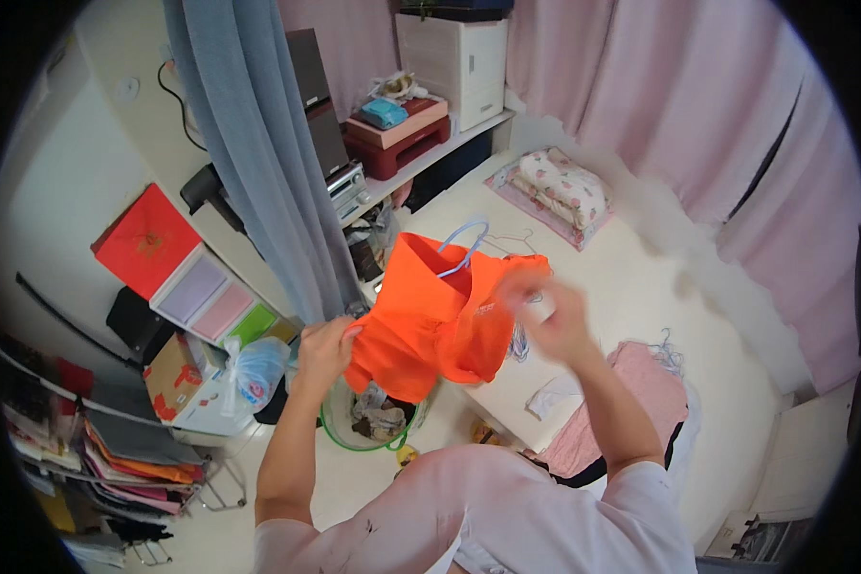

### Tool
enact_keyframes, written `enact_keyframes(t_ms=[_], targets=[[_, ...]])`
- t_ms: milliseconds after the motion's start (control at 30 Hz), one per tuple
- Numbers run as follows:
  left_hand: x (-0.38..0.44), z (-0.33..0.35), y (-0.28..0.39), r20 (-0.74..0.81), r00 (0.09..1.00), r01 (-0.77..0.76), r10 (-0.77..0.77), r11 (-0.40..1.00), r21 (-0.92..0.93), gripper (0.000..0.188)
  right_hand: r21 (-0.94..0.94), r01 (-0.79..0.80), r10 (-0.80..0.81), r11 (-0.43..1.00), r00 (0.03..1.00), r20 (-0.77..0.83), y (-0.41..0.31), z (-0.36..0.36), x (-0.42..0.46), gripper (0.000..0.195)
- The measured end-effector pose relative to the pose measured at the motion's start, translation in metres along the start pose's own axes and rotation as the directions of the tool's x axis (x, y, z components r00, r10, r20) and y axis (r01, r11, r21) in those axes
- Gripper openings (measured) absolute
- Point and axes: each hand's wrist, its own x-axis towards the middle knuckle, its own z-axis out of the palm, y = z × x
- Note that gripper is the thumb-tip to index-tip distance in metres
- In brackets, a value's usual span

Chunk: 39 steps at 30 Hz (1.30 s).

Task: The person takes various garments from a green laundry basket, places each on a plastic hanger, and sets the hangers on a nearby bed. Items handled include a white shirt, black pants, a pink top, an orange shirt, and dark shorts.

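Observation:
A bright orange garment (402,316) with short sleeves hangs before me, small printed marks on its front. A light blue plastic hanger (466,244) sits in its neck opening, the hook sticking out above. My left hand (326,351) pinches the garment's edge on the left side. On the other side, my right hand (556,323) is at the garment's right shoulder, blurred by motion; whether its fingers grip the cloth cannot be made out. Below the garment stands a green-rimmed laundry basket (333,430) with crumpled cloth inside.
The white bed (638,287) holds a folded patterned quilt (567,183), a pink garment (646,387), a white cloth (556,394) and a thin wire hanger (516,240). A blue-grey curtain (251,143) hangs at left, near a tied plastic bag (255,373) and a rack of clothes (136,459).

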Motion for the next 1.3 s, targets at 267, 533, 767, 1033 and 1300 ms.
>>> enact_keyframes(t_ms=[267, 533, 767, 1033, 1300], targets=[[0.027, -0.051, -0.023, -0.157, 0.959, -0.240, 0.238, 0.971, 0.001, 0.012, -0.030, 0.088, -0.073, 0.996, 0.943, 0.326, -0.101, -0.019, 0.109, 0.017], [0.058, -0.078, -0.023, -0.194, 0.910, -0.352, 0.366, 0.930, 0.101, 0.015, -0.168, 0.109, -0.045, 0.980, 0.937, 0.346, -0.150, 0.003, 0.131, 0.036], [0.042, -0.070, -0.053, -0.249, 0.919, -0.300, 0.305, 0.952, 0.059, 0.018, -0.355, -0.071, 0.121, 0.932, 0.985, 0.120, -0.128, 0.004, 0.132, 0.042], [0.063, -0.069, -0.033, -0.106, 0.992, -0.080, 0.064, 0.985, -0.153, 0.044, -0.326, -0.146, 0.164, 0.934, 0.986, 0.028, -0.123, -0.002, 0.124, 0.041], [0.059, -0.002, 0.017, 0.144, 0.986, 0.146, -0.087, 0.867, -0.476, 0.068, -0.354, -0.257, 0.226, 0.899, 0.966, -0.126, -0.145, -0.038, 0.084, 0.039]])
